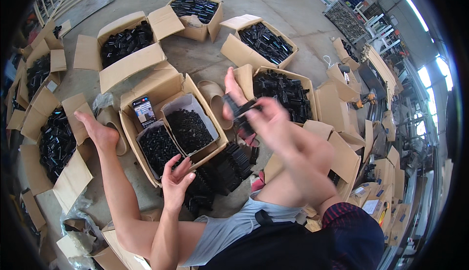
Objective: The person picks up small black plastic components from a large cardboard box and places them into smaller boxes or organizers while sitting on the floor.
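My right hand (267,121), smeared by motion, is closed on a black plastic part (239,108) above my right shin. The part's exact kind is too blurred to make out. At the near rim of an open cardboard box (221,123), my left hand (175,179) has its fingers loosely bent and apart, holding nothing. Inside that box are two bins of small black pieces; the left bin's pieces (159,145) lie nearest my left hand, and finer pieces (189,129) fill the right one. A phone (143,111) with its screen lit leans in the far left corner.
Stacked black plastic parts (220,172) lie between my legs, against the box. Open cartons of black parts surround me, including one at the right (283,91) and one at the left (57,140). Beige clogs (211,96) flank the box. A cordless drill (365,99) sits farther right.
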### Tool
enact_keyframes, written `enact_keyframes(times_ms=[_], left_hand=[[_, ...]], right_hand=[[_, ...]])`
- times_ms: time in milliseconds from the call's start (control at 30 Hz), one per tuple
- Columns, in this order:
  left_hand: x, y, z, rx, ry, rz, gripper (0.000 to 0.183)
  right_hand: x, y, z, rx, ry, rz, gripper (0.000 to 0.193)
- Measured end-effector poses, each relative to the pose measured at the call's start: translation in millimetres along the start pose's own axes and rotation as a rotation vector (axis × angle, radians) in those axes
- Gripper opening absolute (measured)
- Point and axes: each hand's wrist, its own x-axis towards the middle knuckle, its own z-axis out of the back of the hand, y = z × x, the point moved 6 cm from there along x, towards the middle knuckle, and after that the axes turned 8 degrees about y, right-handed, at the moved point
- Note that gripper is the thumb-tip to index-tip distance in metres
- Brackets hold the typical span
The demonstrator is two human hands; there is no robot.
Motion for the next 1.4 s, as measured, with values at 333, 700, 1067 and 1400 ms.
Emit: enact_keyframes(times_ms=[333, 700, 1067, 1400], left_hand=[[3.2, -18.6, 11.0, 0.121, -0.106, -0.006, 0.051], [2.9, -17.7, 23.4, 0.287, -0.116, 0.03, 0.031], [-6.0, -60.1, 68.6, 0.712, -0.36, 0.031, 0.019], [-4.6, -58.5, 57.7, 0.704, -0.292, 0.031, 0.015]], right_hand=[[94.7, 1.0, 295.0, -1.177, -0.527, -0.06, 0.035], [86.0, -52.2, 320.6, -1.008, -0.503, -0.048, 0.032], [-41.1, 8.4, -0.2, -0.561, 0.43, -0.283, 0.022], [-147.1, -102.5, -166.2, -0.731, 0.88, 0.109, 0.028]])
